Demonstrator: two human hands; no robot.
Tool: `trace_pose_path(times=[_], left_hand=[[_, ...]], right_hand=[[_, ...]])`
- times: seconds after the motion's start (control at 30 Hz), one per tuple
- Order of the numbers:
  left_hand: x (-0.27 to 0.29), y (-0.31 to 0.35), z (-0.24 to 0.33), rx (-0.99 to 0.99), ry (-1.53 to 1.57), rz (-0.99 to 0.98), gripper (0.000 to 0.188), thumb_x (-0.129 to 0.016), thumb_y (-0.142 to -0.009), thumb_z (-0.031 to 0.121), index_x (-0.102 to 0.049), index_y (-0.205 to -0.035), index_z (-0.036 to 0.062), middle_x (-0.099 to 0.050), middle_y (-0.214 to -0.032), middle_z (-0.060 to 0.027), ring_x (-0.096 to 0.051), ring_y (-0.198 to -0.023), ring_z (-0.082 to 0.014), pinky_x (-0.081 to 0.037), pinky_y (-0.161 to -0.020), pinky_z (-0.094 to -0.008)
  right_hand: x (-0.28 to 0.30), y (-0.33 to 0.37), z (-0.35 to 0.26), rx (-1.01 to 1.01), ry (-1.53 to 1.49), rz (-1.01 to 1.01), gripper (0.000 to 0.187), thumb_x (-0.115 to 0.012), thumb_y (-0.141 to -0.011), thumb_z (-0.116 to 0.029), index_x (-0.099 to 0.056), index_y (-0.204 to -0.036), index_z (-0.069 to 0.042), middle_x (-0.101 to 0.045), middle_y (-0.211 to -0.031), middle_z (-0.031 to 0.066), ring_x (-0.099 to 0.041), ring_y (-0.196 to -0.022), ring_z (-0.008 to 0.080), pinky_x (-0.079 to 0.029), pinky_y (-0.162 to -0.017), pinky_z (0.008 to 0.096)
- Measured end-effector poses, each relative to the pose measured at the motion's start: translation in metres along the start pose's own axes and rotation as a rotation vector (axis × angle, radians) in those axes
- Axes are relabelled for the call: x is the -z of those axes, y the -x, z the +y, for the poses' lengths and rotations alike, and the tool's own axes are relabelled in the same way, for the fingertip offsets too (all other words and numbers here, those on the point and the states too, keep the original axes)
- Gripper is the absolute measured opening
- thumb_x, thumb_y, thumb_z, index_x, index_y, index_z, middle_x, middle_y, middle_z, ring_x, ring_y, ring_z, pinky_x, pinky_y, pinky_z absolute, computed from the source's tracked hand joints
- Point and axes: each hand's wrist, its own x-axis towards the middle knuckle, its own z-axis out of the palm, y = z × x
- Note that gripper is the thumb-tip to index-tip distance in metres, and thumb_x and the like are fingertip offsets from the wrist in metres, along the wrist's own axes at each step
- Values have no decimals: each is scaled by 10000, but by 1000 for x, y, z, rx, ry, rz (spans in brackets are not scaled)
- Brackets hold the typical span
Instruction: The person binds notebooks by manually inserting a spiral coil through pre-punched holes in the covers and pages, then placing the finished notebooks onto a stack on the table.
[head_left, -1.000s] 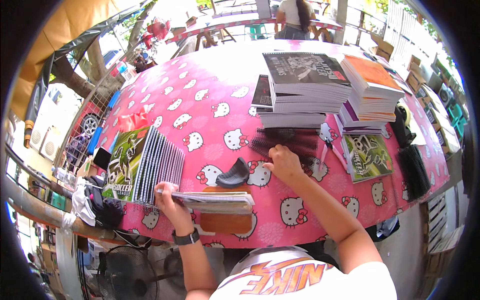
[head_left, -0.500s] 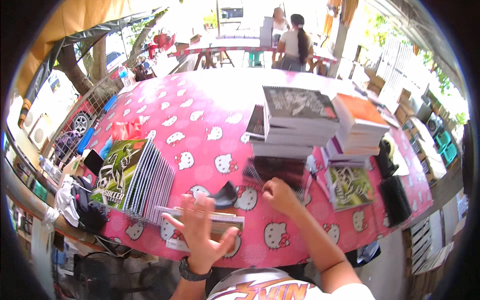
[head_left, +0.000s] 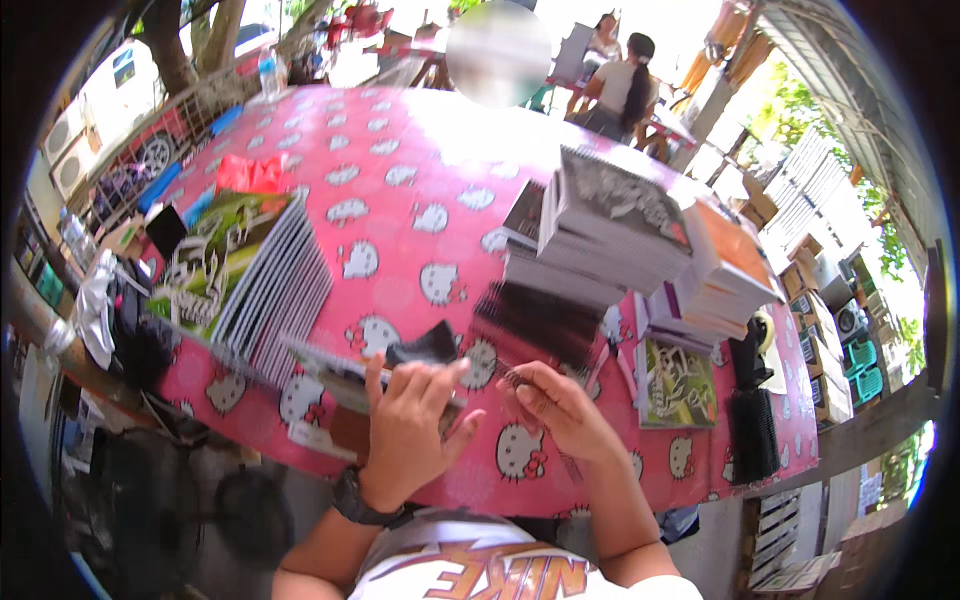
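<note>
My right hand (head_left: 565, 415) is pinched around a thin black binding coil (head_left: 512, 378), blurred, its end trailing below the fingers. Close by lies a pile of black binding coils (head_left: 540, 325). My left hand (head_left: 415, 410) hovers with fingers apart over a low wooden block with pale strips (head_left: 345, 430), holding nothing. Just beyond its fingertips is a dark curved piece (head_left: 425, 345). To the left, a stack of coil-bound notebooks (head_left: 225, 265) with green covers leans in a row. A green-covered booklet (head_left: 678, 385) rests right of the coils.
Tall stacks of dark-covered notebooks (head_left: 615, 215) and orange-topped books (head_left: 735, 245) stand at the right on the pink patterned tablecloth (head_left: 400, 215). More black coils (head_left: 752, 435) lie by the right edge. Red plastic (head_left: 250, 174) sits at left. Two people are seated far back.
My right hand has drawn back from the coil pile toward me, with a coil in its fingers. My left hand has shifted slightly right. The view has tilted and turned.
</note>
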Motion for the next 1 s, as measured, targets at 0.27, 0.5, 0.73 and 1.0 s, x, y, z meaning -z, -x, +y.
trace_pose_path(times=[0.27,0.5,0.73,1.0], left_hand=[[4,2,-28,-139,276,76,119,-684,-747,131,-677,-866,126,-644,-857,1,-585,-797,-181,-375,-823,-352],[5,3,-26,-125,269,84,123,-697,-736,132,-679,-857,136,-637,-840,9,-579,-776,-169,-372,-814,-341],[5,5,-28,-138,275,82,103,-685,-740,120,-679,-841,141,-629,-827,20,-583,-786,-154,-372,-819,-338],[7,5,-25,-107,245,63,95,-680,-731,105,-670,-819,137,-623,-809,16,-588,-785,-168,-374,-812,-342]], right_hand=[[-15,-3,5,158,98,25,260,-591,-870,-33,-600,-1130,-32,-588,-791,14,-548,-723,57,-447,-600,213],[-13,-9,-7,168,305,88,172,-653,-796,49,-636,-963,11,-607,-934,58,-593,-808,100,-495,-696,224],[-10,-14,-2,89,131,-35,162,-627,-808,63,-631,-962,13,-610,-917,60,-594,-813,105,-489,-719,228],[-4,-19,-8,253,351,-137,162,-629,-801,24,-618,-961,0,-636,-863,98,-622,-778,181,-499,-689,289]])
